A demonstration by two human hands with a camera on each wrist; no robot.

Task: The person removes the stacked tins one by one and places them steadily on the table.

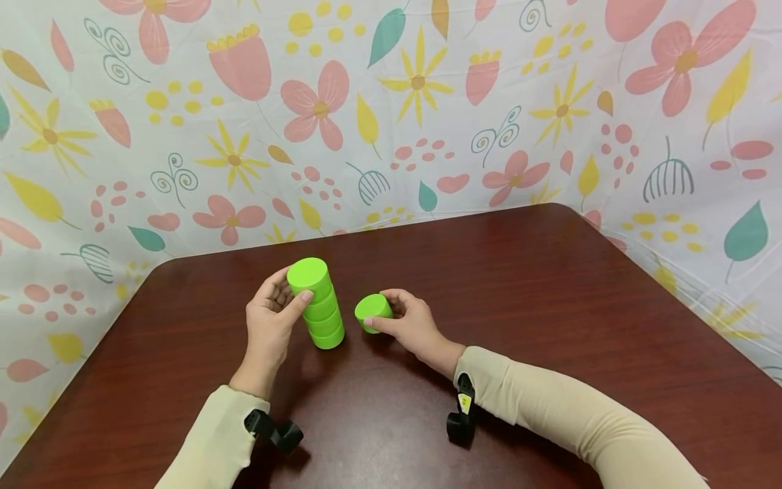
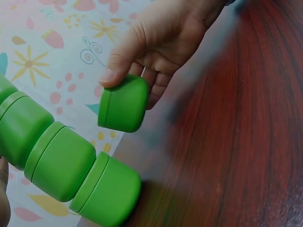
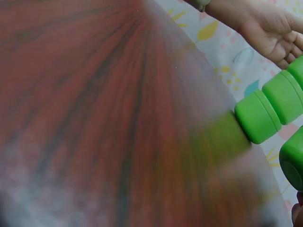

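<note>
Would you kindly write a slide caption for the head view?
Left hand steadies a stack of green cups while right hand holds another green cup beside it.

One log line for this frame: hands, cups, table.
left hand: grips green cup stack | right hand: holds single green cup, tilted, beside stack | stack: upright on table

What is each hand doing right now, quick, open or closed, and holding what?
Left hand: closed, holding the top of the stack of round green plastic cups.
Right hand: closed, pinching a single round green plastic cup, tilted beside the stack.
</note>
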